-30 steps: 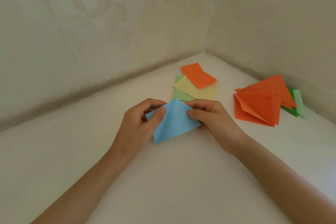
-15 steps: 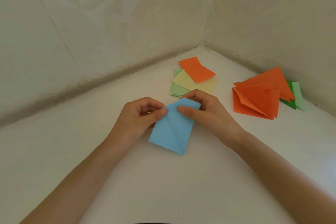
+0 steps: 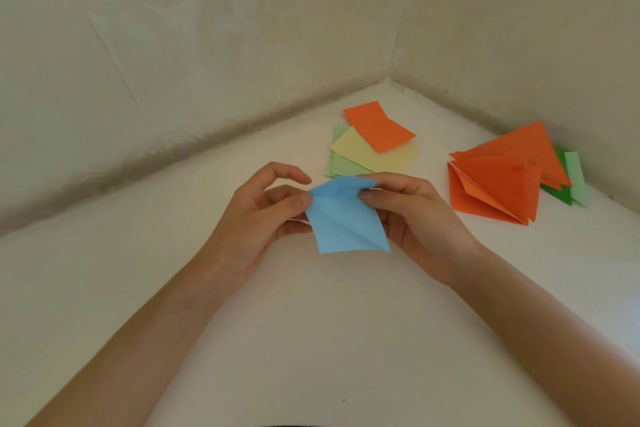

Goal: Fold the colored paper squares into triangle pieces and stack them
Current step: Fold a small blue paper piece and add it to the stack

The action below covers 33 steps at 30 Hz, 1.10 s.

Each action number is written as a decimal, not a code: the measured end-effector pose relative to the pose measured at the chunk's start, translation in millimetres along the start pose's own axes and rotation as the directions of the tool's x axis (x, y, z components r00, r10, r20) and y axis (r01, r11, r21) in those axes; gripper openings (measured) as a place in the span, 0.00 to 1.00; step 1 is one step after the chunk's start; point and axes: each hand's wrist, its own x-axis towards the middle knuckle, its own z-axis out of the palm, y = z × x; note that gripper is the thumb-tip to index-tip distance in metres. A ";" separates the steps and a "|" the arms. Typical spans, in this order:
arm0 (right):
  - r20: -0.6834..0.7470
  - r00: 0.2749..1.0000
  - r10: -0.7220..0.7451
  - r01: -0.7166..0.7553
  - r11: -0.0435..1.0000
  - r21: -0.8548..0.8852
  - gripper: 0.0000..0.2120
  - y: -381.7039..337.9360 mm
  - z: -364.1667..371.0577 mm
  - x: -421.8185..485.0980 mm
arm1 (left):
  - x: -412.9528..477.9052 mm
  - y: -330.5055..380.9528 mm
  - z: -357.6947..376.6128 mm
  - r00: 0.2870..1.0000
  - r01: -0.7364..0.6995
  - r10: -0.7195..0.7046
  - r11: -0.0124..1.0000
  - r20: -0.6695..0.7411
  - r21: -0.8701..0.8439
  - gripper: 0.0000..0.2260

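A light blue paper (image 3: 344, 218) with creases hangs between my two hands above the white surface. My left hand (image 3: 259, 218) pinches its upper left corner with thumb and fingers. My right hand (image 3: 408, 215) pinches its upper right corner the same way. Behind my hands lies a small pile of flat squares: an orange one (image 3: 377, 126) on a yellow one (image 3: 377, 158) on a pale green one (image 3: 341, 165). To the right sits a stack of folded orange triangle pieces (image 3: 502, 177), with dark green (image 3: 561, 194) and pale green (image 3: 576, 177) pieces showing beneath.
The white surface (image 3: 311, 322) ends in a corner where two patterned beige walls (image 3: 242, 45) meet just behind the paper piles. The folded stack lies close to the right wall.
The blue paper has been turned in my hands and lifted a little; its lower point now hangs as a wider flat edge, and both hands pinch its top corners further apart.
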 end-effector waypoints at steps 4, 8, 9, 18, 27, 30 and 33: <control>-0.027 1.000 0.001 -0.001 1.000 -0.007 0.14 0.4 0.0 0.2 | -0.9 1.5 -1.0 0.997 -0.053 0.047 0.994 0.066 0.093 0.08; 0.017 1.000 -0.018 0.019 0.998 -0.063 0.11 1.2 1.9 -2.6 | -1.8 -0.9 1.0 0.997 -0.059 0.054 0.992 0.053 0.112 0.05; 0.026 0.999 -0.028 0.030 0.995 -0.096 0.11 1.4 3.4 -3.3 | -2.4 -1.5 2.0 0.997 -0.061 0.056 0.991 0.047 0.116 0.04; -0.021 0.999 -0.035 0.028 0.964 -0.263 0.05 2.5 7.0 -3.3 | -4.9 -3.1 8.4 0.993 -0.120 0.112 0.970 0.045 0.213 0.04; -0.021 0.994 -0.103 0.099 0.982 -0.160 0.09 -0.8 6.5 -2.2 | -2.4 -4.0 3.3 0.996 -0.083 0.077 0.985 0.047 0.152 0.07; 0.024 0.996 -0.085 0.088 0.976 -0.197 0.15 -1.1 4.9 -1.2 | -2.1 -4.1 2.1 0.998 -0.063 0.060 0.990 0.030 0.130 0.07; 0.054 0.993 -0.105 0.116 0.953 -0.280 0.18 -0.6 2.3 -1.4 | -2.6 -2.2 0.8 0.997 -0.057 0.052 0.994 0.048 0.098 0.09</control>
